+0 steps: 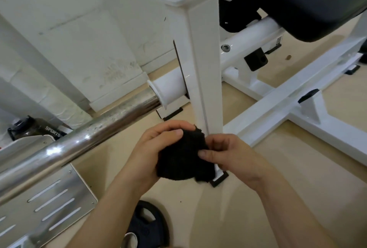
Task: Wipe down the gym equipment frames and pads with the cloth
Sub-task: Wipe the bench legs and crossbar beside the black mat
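A bunched black cloth [183, 156] is held between both hands in front of the foot of a white upright frame post [200, 59]. My left hand [156, 144] grips the cloth from the left, fingers curled over its top. My right hand [228, 154] pinches its right edge with thumb and fingers. The cloth hides the post's base. A black pad [321, 3] sits at the upper right above the white floor frame [278, 97].
A chrome bar [83, 134] runs from the lower left into a white sleeve [168, 87]. A metal slotted plate [45, 204] lies at lower left, a black weight plate [147, 224] on the floor below my arms, a dark sports bottle [31, 128] by the wall.
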A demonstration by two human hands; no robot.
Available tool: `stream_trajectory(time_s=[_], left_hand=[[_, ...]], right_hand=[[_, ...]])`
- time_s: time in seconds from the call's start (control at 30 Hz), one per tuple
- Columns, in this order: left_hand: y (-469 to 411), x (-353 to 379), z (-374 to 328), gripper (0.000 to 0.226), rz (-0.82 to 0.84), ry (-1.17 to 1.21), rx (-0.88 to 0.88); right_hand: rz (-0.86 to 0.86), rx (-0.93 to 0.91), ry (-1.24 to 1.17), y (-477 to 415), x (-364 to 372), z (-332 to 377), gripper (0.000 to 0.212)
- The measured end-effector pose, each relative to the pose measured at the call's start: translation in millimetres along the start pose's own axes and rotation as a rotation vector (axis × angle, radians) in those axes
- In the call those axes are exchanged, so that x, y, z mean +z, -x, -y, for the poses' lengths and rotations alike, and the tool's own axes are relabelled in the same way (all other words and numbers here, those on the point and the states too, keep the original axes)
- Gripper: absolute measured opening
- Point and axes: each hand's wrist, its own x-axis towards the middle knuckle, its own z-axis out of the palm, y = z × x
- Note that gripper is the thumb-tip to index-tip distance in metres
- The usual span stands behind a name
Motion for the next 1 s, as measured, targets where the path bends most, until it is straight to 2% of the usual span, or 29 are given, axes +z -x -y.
stream_trajectory(time_s=[0.07,0.1,0.17,0.23,0.27,0.3,0.37,0.4,0.47,0.57,0.67,0.77,0.83,0.93,1.0], left_hand=[[-2.3,6.2,5.5,0.027,-0.153,-0.177,-0.005],[-1.9,9.9,7.6,0.035,-0.244,-0.305,0.061],[-2.2,19.9,2.6,0.040,-0.412,-0.582,0.359],[-10.4,25.3,-3.3,0.021,-0.554,-0.932,0.787],[-18.2,28.9,-4.8,0.015,-0.604,-1.080,0.953],[-27.0,33.3,-6.2,0.017,-0.664,-1.193,1.052],[-41.8,37.3,-7.4,0.022,-0.781,-1.310,1.089],[-45.5,37.1,-6.7,0.024,-0.815,-1.318,1.070],[-47.7,32.5,0.4,0.028,-0.758,-1.270,0.996],[-51.6,20.8,20.0,0.037,-0.594,-1.186,0.795],[-65.1,13.1,51.2,0.015,-0.483,-1.268,0.608],[-78.5,9.4,85.4,0.009,-0.373,-1.378,0.422],[-83.7,10.9,101.7,0.013,-0.312,-1.364,0.189],[-84.1,6.4,117.4,0.009,-0.150,-1.131,-0.140],[-82.9,3.2,122.2,0.009,-0.079,-0.887,-0.254]], right_hand=[[-0.151,-0.057,0.135,6.6,-10.2,9.4,0.002],[-0.249,-0.117,0.249,10.4,-14.5,16.2,0.007],[-0.488,-0.315,0.420,19.2,-20.2,35.5,0.011],[-0.728,-0.595,0.489,18.8,-16.6,53.3,0.006],[-0.795,-0.688,0.482,10.7,-12.3,58.2,0.012],[-0.782,-0.725,0.434,0.4,-6.8,61.7,0.024],[-0.609,-0.671,0.329,-23.2,8.1,63.4,0.062],[-0.549,-0.643,0.287,-33.3,15.6,62.4,0.077],[-0.601,-0.653,0.274,-52.3,23.9,60.7,0.089],[-0.855,-0.778,0.346,-75.8,24.5,41.1,0.081],[-0.960,-0.749,0.380,-94.0,21.7,-10.7,0.074],[-0.918,-0.569,0.358,-99.7,16.8,-64.2,0.070],[-0.840,-0.451,0.329,-97.2,12.9,-85.7,0.069],[-0.701,-0.264,0.275,-88.9,-1.5,-101.3,0.072],[-0.632,-0.194,0.349,-88.0,-11.8,-102.0,0.076]])
